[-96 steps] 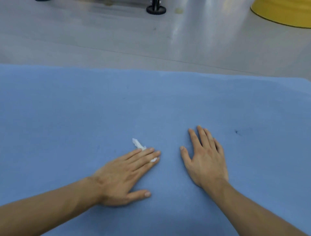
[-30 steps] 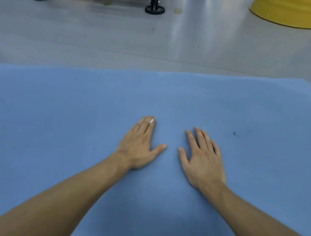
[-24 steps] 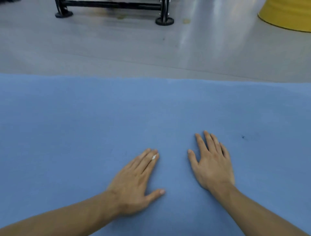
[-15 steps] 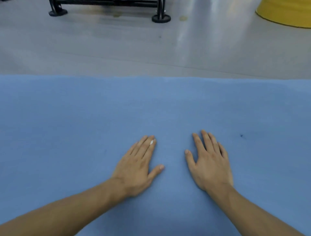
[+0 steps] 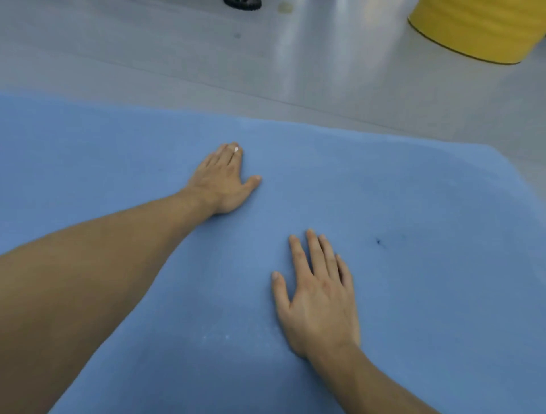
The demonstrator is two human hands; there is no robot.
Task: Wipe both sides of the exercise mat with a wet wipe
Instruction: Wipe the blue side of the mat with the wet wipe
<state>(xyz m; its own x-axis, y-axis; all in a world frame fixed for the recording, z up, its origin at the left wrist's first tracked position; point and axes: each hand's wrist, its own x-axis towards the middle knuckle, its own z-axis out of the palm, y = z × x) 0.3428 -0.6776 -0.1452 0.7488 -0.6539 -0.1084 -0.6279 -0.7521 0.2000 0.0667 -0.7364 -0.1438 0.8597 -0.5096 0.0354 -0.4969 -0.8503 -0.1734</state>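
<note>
- The blue mat [image 5: 413, 310] lies flat on the grey floor [image 5: 177, 59]. It fills the near part of the view and runs out of sight to the left and toward the person.
- Its far edge crosses the view from left to right, sloping nearer at the right, and ends in a rounded far-right corner. With only that edge and corner showing, I cannot tell which way its long side runs.
- Bare floor lies beyond the far edge. A yellow tub [image 5: 472, 29] and a black foot [image 5: 242, 2] stand well back from it.
- The left hand [image 5: 221, 180] reaches forward near the far edge. Its fingers are straight and close together, pressing a wet wipe [image 5: 236, 149] that shows only as a white sliver at the fingertips.
- The right hand [image 5: 319, 301] rests palm-down nearer the person, fingers straight and slightly parted, holding nothing.
- A dark speck [image 5: 378, 241] marks the mat just right of it.
</note>
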